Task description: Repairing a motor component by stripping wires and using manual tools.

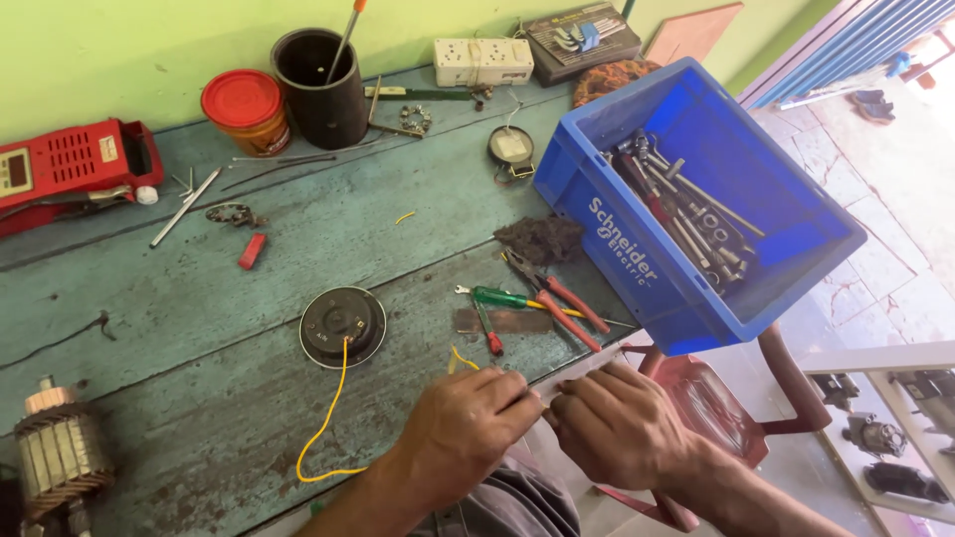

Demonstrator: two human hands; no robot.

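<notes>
Blue crate (637, 249), right: white lettering on its side. Red meter (70, 169), far left: small pale screen. Dark tool-set pack (582, 38), far wall.

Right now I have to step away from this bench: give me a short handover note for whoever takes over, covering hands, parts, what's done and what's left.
Left hand and right hand: both pinch a thin pale strip at the near edge of the bench.
Round black part lies on the bench with a yellow wire running from it toward the left wrist.
Red-handled pliers and a green-handled screwdriver lie just beyond the hands; the blue crate of tools stands to the right.
Done: wire attached to the black part.
Left: cannot tell what the strip is for.
</notes>
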